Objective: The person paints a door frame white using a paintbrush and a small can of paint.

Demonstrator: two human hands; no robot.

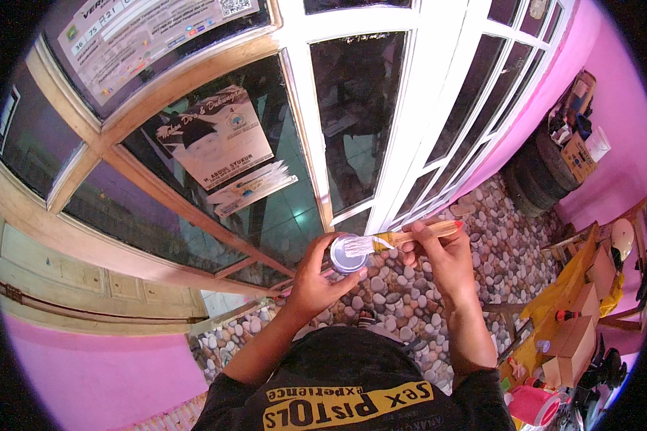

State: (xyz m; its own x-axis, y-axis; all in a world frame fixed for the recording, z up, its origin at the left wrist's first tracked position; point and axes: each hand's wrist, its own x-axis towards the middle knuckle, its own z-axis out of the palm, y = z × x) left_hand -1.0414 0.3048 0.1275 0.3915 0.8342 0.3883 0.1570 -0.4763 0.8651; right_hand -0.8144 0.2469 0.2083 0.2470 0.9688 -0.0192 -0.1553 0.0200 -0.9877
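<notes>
My left hand (318, 276) is wrapped round a small round can of white paint (349, 263), its open top facing up. In my right hand (438, 257) I grip the wooden handle of a flat paintbrush (402, 237), which has a red tip. The brush's bristles are coated in white and rest over the mouth of the can; whether they touch the paint inside I cannot tell. Just beyond my hands stands a white-painted window frame (300, 93) with dark panes. The bare wooden frame (108, 144) to its left is still yellowish brown.
Posters (226, 140) are stuck to the glass at left. Pebble-patterned flooring (410, 294) lies below. To the right are stacked tyres (532, 179) with a box of odds and ends on top, and a bench (546, 309) with cardboard boxes. The wall (618, 144) is pink.
</notes>
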